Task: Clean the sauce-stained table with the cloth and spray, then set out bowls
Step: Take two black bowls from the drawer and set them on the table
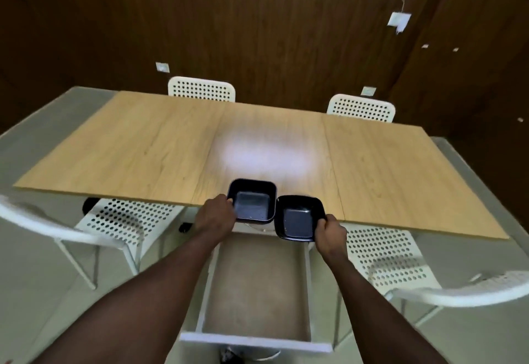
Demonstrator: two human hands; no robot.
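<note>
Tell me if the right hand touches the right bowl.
Touching. Head view: the right hand grips the right bowl at its rim, thumb over the edge.

bowls (252, 202): black | table (143, 146): light wood grain | chairs (201, 89): white, perforated dots | wall (257, 20): dark brown

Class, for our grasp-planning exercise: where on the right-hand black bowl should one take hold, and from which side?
Pinch the right bowl at its near right rim, coming from the right, as the right hand does. The flared rim gives the thumb a lip, and the left bowl, held by the left hand, crowds its left side.
</note>
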